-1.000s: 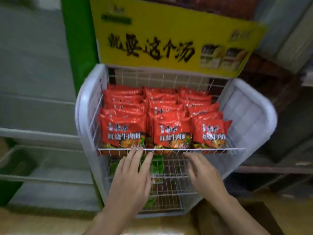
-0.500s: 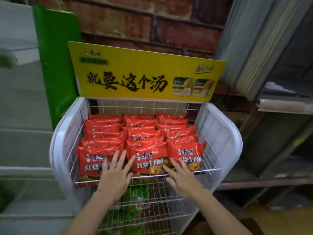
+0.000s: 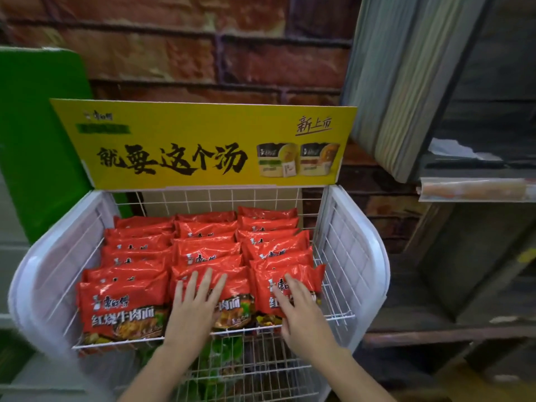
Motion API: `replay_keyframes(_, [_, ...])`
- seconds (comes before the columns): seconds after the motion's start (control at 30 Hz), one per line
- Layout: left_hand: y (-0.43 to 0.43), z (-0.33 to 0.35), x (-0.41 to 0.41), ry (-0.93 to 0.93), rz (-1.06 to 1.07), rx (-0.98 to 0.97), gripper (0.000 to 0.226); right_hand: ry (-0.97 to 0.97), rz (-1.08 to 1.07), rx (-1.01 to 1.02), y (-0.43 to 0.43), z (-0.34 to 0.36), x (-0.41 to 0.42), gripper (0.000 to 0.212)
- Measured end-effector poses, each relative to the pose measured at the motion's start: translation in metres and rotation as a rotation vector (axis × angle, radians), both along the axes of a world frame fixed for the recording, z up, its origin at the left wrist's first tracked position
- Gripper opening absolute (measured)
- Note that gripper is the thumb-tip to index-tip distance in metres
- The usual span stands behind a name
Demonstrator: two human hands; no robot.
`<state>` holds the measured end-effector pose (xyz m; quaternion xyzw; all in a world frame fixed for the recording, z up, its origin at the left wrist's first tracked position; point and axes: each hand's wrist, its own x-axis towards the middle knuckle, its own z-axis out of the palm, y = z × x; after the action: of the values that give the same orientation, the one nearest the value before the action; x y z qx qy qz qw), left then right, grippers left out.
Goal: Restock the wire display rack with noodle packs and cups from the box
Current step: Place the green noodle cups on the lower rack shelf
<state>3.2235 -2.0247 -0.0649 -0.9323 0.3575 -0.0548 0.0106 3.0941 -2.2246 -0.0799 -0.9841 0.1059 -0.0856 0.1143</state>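
The white wire display rack [image 3: 351, 256] stands in front of me, its top shelf filled with three rows of red noodle packs [image 3: 203, 245]. My left hand [image 3: 197, 306] lies flat with straight fingers on the front pack of the middle row. My right hand [image 3: 295, 309] rests with spread fingers on the front pack of the right row [image 3: 301, 278]. The front pack of the left row [image 3: 121, 309] is untouched. Green packs [image 3: 223, 352] show through the wire on the shelf below. The box is not in view.
A yellow sign [image 3: 203, 146] rises behind the top shelf, against a brick wall [image 3: 203, 53]. A green panel [image 3: 37, 140] stands at the left. Dark wooden shelving [image 3: 464, 314] and a leaning striped roll [image 3: 406, 82] are at the right.
The view has tilted upward. Both hands have risen from the front wire edge onto the faces of the front red packs; the left hand has shifted to the middle row.
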Motion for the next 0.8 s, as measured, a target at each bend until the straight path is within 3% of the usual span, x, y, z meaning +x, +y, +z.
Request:
replay_keyframes(0.1, [0.001, -0.006, 0.001, -0.008, -0.020, -0.011, 0.116, 0.041, 0.022, 0.048, -0.004, 0.004, -0.003, 0.073])
replay_keyframes(0.27, [-0.004, -0.003, -0.004, -0.013, 0.031, 0.009, 0.099, -0.060, -0.001, 0.164, -0.001, 0.021, -0.009, 0.058])
replay_keyframes(0.4, [-0.011, 0.016, -0.019, -0.014, 0.012, -0.156, 0.080, -0.157, -0.044, 0.256, 0.013, 0.035, -0.026, 0.051])
replay_keyframes(0.57, [-0.031, 0.035, -0.055, 0.059, -0.145, -0.392, 0.067, -0.213, -0.166, 0.499, 0.019, 0.055, -0.050, 0.045])
replay_keyframes(0.8, [-0.079, 0.034, -0.112, 0.159, -0.374, -0.499, 0.055, -0.372, -0.400, 0.654, -0.002, 0.066, -0.119, 0.037])
